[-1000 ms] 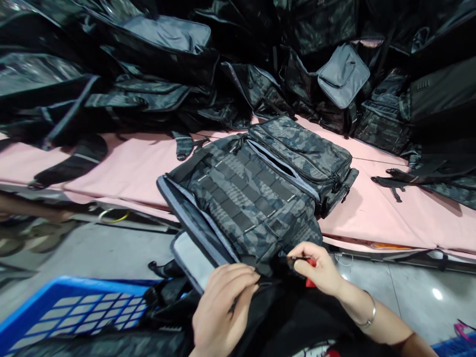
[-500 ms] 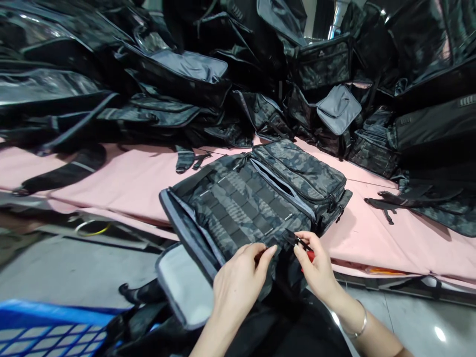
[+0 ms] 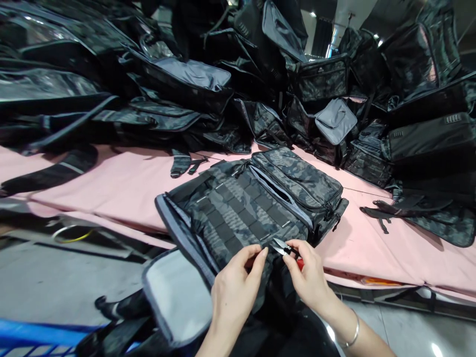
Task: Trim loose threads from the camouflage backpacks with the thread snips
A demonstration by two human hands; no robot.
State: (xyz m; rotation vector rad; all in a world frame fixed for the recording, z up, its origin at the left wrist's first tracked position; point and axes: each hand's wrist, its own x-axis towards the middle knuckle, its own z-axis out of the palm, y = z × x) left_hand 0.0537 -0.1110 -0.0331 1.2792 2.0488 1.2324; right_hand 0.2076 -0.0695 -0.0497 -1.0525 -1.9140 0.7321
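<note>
A dark camouflage backpack (image 3: 238, 208) lies on the pink table cover, its near part hanging over the front edge. Its main zip gapes on the left, and a pocket further back is partly unzipped. My right hand (image 3: 308, 272) is closed on thread snips (image 3: 281, 246) with pale metal blades and a red handle; the blades point left, close above the bag. My left hand (image 3: 238, 282) pinches at the bag's near edge, thumb against forefinger, just left of the blade tips. What lies between those fingertips is too small to make out.
Many dark bags (image 3: 178, 84) are heaped along the back of the pink table cover (image 3: 111, 183). A loose strap (image 3: 379, 215) lies at right. A grey-lined flap (image 3: 178, 297) hangs below the table edge, near a blue crate (image 3: 33, 337) at lower left.
My right hand has brought the snips left, nearer to my left hand, and their blades now show bright. My left hand keeps its pinch. The whole view has shifted slightly.
</note>
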